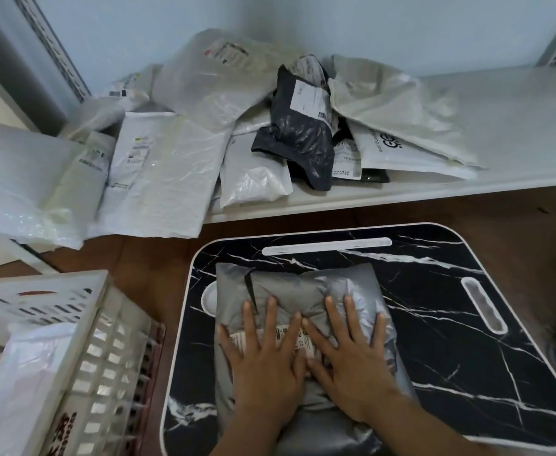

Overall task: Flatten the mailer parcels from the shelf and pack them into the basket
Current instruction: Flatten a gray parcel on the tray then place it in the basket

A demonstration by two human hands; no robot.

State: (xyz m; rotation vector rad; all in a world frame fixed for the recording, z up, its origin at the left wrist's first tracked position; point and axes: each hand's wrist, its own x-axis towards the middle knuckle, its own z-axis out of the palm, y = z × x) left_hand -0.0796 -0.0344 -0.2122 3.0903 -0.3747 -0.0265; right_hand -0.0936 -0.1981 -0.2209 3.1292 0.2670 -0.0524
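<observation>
Pressing flat: left hand (pixel 263 363) and right hand (pixel 352 360) lie side by side, palms down, fingers straight and spread, gripping nothing, bearing on the grey mailer (pixel 303 291). Mailer rests on the black marble-pattern lap tray (pixel 467 324), label partly under the hands. Its far half is puffy, so flattening looks unfinished.

Progress, judged: early to middle. White slatted basket (pixel 82 324) stands just left of the tray on the wooden floor; at least one white parcel (pixel 23 373) lies inside, count unclear. Shelf (pixel 500 126) beyond the tray holds a heap of unprocessed parcels: a black mailer (pixel 303 126) near the middle, many white mailers (pixel 165 159) overlapping, some overhanging the front edge at left.

Obstacles: nothing between tray and basket. Overhanging parcels may slide off when the heap is disturbed.
</observation>
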